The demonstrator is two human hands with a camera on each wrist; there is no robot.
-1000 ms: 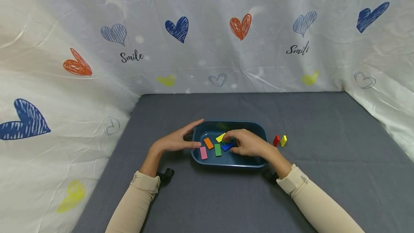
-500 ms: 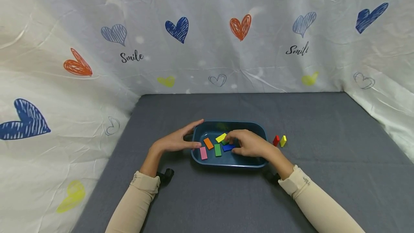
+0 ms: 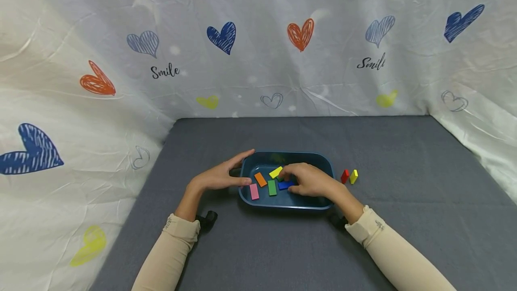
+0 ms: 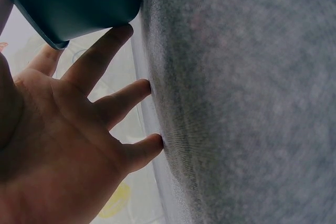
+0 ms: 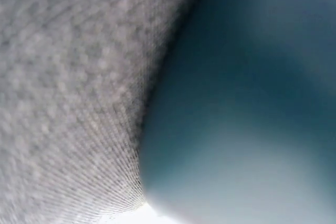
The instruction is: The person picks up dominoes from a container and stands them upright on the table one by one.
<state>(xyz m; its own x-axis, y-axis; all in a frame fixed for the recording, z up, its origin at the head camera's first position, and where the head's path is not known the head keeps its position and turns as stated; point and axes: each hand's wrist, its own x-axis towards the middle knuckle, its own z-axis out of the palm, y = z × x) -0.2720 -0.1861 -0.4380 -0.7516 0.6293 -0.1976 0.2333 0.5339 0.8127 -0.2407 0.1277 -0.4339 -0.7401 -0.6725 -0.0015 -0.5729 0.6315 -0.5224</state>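
Note:
A dark teal tray (image 3: pixel 308 205) holds small domino-shaped blocks. My left hand (image 3: pixel 218 175) spans its left end with spread fingers, thumb over the rim. In the left wrist view, this hand (image 4: pixel 68 124) has a fingertip against the tray's outer wall (image 4: pixel 79 3). Inside the tray, the curved fingers of my right hand (image 3: pixel 311 179) are over a green block (image 3: pixel 279 178), mostly hidden. The thumb is right at the end of a blue block (image 3: pixel 285 185); I cannot tell whether either is pinched. Nearby lie yellow (image 3: pixel 275 172), orange (image 3: pixel 260 179), another green (image 3: pixel 272 187) and pink (image 3: pixel 254 191) blocks.
On the grey cloth table (image 3: pixel 274 250), a red block (image 3: pixel 345 176) and a yellow block (image 3: pixel 353 176) stand upright right of the tray. A heart-printed white curtain (image 3: pixel 250 71) hangs behind. The right wrist view is mostly the tray's blurred outer wall (image 5: pixel 247 98).
The blue block has turned from slanted to nearly level under my right hand, which has shifted only slightly. My left hand has stayed at the tray's end.

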